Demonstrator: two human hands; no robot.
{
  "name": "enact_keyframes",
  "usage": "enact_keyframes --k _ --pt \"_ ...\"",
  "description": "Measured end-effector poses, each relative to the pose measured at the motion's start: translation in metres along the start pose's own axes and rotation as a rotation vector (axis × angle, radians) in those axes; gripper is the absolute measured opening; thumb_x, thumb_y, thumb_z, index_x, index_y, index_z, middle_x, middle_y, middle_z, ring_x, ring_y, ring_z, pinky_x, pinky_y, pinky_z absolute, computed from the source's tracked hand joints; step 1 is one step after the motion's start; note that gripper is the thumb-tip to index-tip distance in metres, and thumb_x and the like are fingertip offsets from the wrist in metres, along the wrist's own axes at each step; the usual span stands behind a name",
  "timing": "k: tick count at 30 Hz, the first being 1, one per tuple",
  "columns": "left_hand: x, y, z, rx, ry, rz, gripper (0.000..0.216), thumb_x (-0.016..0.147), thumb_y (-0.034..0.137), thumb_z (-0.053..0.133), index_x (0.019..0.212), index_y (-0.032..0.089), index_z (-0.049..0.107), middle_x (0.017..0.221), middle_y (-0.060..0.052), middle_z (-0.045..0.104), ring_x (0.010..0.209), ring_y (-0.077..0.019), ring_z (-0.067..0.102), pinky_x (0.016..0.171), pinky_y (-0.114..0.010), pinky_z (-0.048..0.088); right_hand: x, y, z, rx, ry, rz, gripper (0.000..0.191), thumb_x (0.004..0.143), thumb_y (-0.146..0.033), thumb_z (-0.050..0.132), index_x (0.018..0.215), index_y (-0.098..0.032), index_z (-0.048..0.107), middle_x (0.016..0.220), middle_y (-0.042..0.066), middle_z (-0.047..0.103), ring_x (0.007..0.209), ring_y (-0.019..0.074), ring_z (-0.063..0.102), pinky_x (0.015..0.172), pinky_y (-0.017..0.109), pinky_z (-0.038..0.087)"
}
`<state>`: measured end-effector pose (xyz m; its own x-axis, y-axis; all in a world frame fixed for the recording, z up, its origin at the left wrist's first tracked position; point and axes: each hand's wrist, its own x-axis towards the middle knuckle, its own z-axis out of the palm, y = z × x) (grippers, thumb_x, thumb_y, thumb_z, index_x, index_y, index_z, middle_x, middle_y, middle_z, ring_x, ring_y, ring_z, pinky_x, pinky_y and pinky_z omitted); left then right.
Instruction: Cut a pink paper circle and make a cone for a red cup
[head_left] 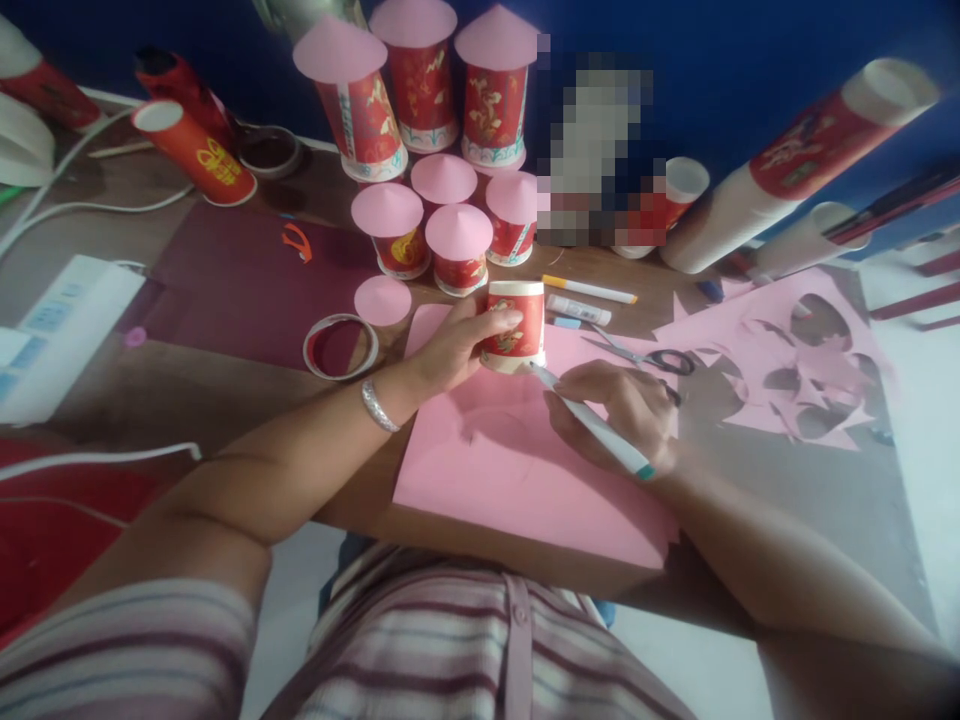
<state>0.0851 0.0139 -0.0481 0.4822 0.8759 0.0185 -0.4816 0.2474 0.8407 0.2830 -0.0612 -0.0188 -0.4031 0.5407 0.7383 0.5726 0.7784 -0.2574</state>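
Observation:
My left hand [454, 345] is wrapped round a red paper cup [517, 322] that stands upside down on a pink paper sheet [517, 470]. My right hand [619, 410] grips a white pen [592, 422] whose tip touches the paper at the cup's lower right rim. A faint curved line shows on the sheet near the cup.
Several red cups with pink cone lids [450, 225] stand behind. A tape roll [340, 347] and a pink paper circle [382, 299] lie left. Scissors [645, 356], a glue stick [577, 309], a marker [589, 289] and cut pink scraps [795, 360] lie right. A power strip [60, 330] sits far left.

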Motion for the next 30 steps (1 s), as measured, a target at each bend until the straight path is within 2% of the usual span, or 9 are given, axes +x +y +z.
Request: enact_keyframes --k 7,15,30 --pt "-0.0003 -0.0003 0.0003 0.028 0.003 -0.015 0.026 0.083 0.035 0.082 0.086 0.017 0.063 0.078 0.001 0.061 0.071 -0.0101 0.059 0.071 -0.022 0.052 -0.0003 -0.0010 0.0022 -0.028 0.013 -0.009 0.018 0.093 -0.010 0.071 0.094 -0.023 0.059 0.072 -0.001 0.072 0.061 0.0150 0.072 0.052 0.025 0.060" --pt "-0.0010 -0.0002 0.0002 0.044 0.002 -0.022 0.027 0.083 0.036 0.082 0.087 0.017 0.064 0.076 0.001 0.060 0.068 -0.0098 0.056 0.068 -0.022 0.050 0.0029 0.0027 0.0035 0.019 -0.008 -0.054 0.020 0.091 -0.008 0.071 0.095 -0.024 0.060 0.072 -0.003 0.072 0.062 0.0147 0.073 0.054 0.024 0.060" --pt "-0.0019 -0.0021 -0.0012 0.051 0.003 -0.018 0.026 0.084 0.035 0.081 0.093 0.017 0.065 0.080 0.002 0.060 0.070 -0.0099 0.056 0.068 -0.023 0.049 0.0020 0.0032 0.0029 -0.009 -0.014 -0.012 0.020 0.092 -0.007 0.069 0.093 -0.023 0.058 0.072 -0.003 0.070 0.059 0.0125 0.069 0.053 0.023 0.056"
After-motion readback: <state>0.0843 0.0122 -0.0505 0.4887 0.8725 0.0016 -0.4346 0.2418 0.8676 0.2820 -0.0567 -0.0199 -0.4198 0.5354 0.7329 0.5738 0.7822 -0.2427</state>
